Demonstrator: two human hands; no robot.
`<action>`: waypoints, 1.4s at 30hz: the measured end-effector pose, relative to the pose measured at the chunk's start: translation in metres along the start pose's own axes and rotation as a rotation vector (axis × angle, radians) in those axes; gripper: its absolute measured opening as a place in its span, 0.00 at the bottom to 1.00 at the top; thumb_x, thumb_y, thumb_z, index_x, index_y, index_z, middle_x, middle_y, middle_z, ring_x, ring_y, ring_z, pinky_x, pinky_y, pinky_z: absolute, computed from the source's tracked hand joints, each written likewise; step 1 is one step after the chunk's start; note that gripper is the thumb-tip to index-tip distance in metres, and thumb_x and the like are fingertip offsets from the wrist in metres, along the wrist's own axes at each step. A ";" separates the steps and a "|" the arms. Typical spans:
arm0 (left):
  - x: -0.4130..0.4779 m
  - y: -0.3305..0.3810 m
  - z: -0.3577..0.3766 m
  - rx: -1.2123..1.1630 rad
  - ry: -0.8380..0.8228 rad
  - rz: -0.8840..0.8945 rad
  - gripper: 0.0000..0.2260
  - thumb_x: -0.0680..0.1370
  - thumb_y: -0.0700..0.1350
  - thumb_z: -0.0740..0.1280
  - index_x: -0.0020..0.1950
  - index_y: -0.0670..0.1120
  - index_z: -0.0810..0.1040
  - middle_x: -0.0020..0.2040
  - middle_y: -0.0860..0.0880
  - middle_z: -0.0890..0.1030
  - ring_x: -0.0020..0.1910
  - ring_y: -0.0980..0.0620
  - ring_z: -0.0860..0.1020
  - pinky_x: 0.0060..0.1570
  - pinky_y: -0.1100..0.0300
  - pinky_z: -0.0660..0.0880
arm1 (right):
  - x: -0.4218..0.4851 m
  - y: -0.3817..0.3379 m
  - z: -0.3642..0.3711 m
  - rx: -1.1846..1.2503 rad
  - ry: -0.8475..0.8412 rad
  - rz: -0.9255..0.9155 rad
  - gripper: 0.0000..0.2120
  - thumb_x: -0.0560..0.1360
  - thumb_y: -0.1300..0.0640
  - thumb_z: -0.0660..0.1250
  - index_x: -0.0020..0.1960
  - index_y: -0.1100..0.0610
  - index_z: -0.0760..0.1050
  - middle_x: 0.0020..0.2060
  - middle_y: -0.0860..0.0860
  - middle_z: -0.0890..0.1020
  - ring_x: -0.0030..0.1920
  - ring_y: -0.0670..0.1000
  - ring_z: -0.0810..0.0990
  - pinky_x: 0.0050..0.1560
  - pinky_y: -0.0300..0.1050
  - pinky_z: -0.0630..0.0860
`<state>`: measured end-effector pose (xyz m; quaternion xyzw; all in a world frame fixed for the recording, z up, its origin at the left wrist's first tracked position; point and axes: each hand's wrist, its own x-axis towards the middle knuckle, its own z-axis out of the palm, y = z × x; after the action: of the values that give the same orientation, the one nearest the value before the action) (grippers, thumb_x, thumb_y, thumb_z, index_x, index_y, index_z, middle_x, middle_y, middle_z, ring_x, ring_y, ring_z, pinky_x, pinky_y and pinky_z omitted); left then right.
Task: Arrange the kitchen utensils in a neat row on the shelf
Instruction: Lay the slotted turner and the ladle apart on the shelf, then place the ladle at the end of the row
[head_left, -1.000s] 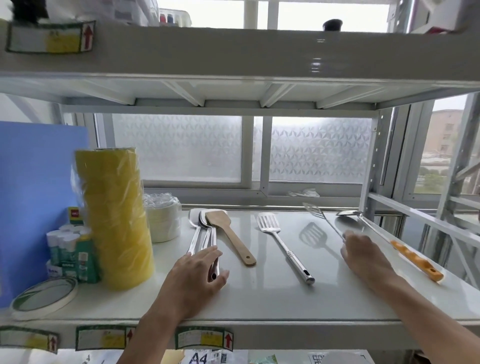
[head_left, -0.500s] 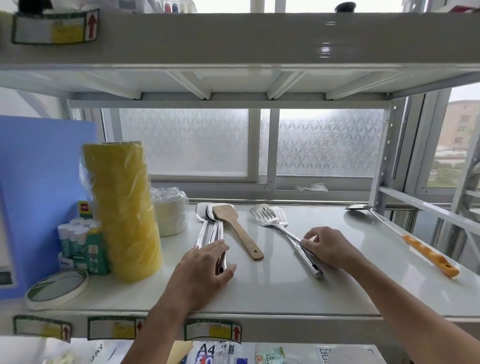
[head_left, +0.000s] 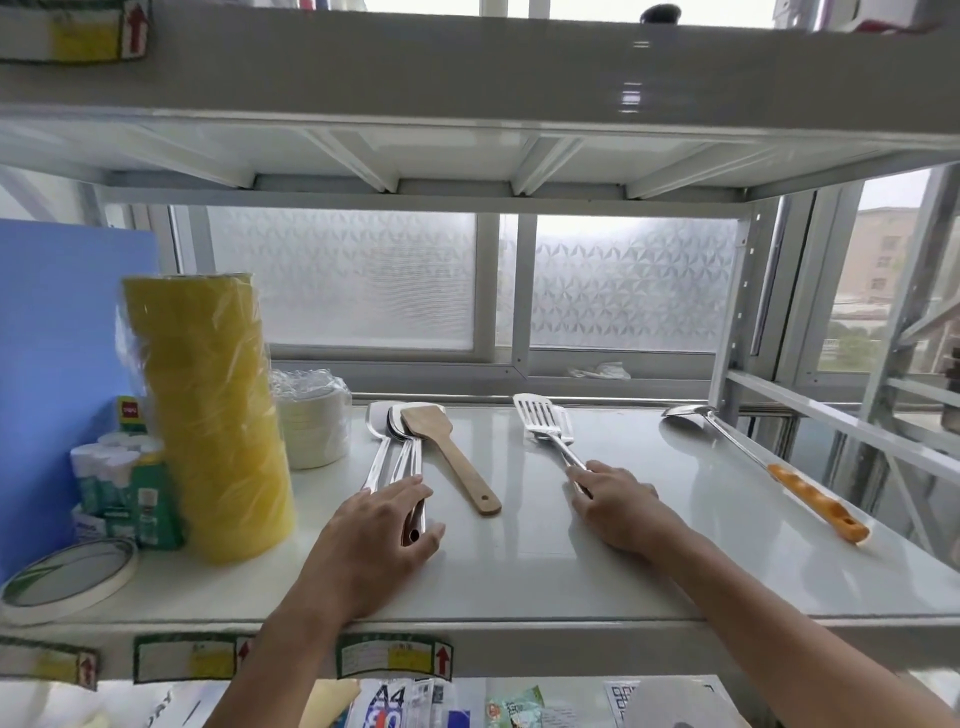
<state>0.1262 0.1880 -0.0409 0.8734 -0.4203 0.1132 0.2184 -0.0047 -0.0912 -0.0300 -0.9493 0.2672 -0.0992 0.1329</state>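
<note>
On the white shelf (head_left: 675, 545) lie several utensils, heads toward the window. At the left, steel utensils (head_left: 395, 441) lie bundled side by side, and my left hand (head_left: 384, 525) is cupped over their handle ends. A wooden spatula (head_left: 452, 457) lies just right of them, untouched. Two slotted steel spatulas (head_left: 543, 418) lie one over the other in the middle, with my right hand (head_left: 613, 504) closed over their handles. A steel ladle with an orange handle (head_left: 810, 499) lies slanted at the far right, apart from both hands.
A tall wrapped stack of yellow tape rolls (head_left: 208, 415) stands at the left, with a white stack (head_left: 317, 421) behind it, glue sticks (head_left: 119, 483), a flat tape roll (head_left: 67, 577) and a blue board (head_left: 62, 338). The upper shelf (head_left: 467, 73) hangs close overhead.
My right hand carried a slotted spatula from the right side to the middle and laid it onto the other slotted spatula, then turned both straighter. My left hand stayed on the steel handles.
</note>
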 end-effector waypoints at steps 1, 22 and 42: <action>0.000 0.000 0.000 0.000 -0.004 0.000 0.24 0.79 0.64 0.58 0.72 0.57 0.71 0.77 0.59 0.68 0.70 0.53 0.72 0.73 0.53 0.65 | 0.002 0.004 -0.001 -0.001 0.002 0.017 0.15 0.83 0.47 0.52 0.60 0.48 0.74 0.55 0.48 0.75 0.64 0.55 0.72 0.55 0.53 0.61; 0.001 -0.003 0.002 -0.016 -0.009 -0.005 0.23 0.79 0.64 0.58 0.71 0.58 0.72 0.76 0.61 0.68 0.70 0.53 0.72 0.72 0.52 0.65 | -0.017 0.181 -0.057 -0.325 0.312 0.408 0.20 0.74 0.63 0.60 0.66 0.57 0.73 0.45 0.55 0.69 0.54 0.64 0.77 0.54 0.56 0.77; 0.001 -0.003 0.001 -0.033 -0.004 -0.002 0.22 0.79 0.63 0.59 0.71 0.58 0.73 0.76 0.61 0.69 0.70 0.53 0.72 0.71 0.52 0.66 | 0.000 0.231 -0.073 -0.055 0.252 0.457 0.16 0.78 0.49 0.65 0.37 0.58 0.78 0.38 0.56 0.83 0.41 0.57 0.81 0.41 0.49 0.75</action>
<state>0.1288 0.1884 -0.0421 0.8704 -0.4215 0.1042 0.2323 -0.1351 -0.2953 -0.0316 -0.8476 0.4919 -0.1766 0.0916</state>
